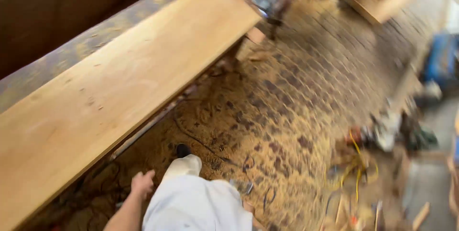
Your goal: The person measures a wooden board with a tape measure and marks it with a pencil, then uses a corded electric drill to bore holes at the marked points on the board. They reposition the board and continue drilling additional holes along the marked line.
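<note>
Left hand point(142, 183) hangs low by the person's side, fingers curled loosely inward, gripping nothing. Long pale wooden plank point(119, 83) lies on the worktop, up and to the left of that hand, apart from it; its near edge runs diagonally above the hand. Right hand mostly hidden behind the light trousers point(196, 202); whether it is open or closed cannot be told. Sawdust-covered brick floor point(296, 97) below. Yellow cable point(356, 164) lies well off to the right.
</note>
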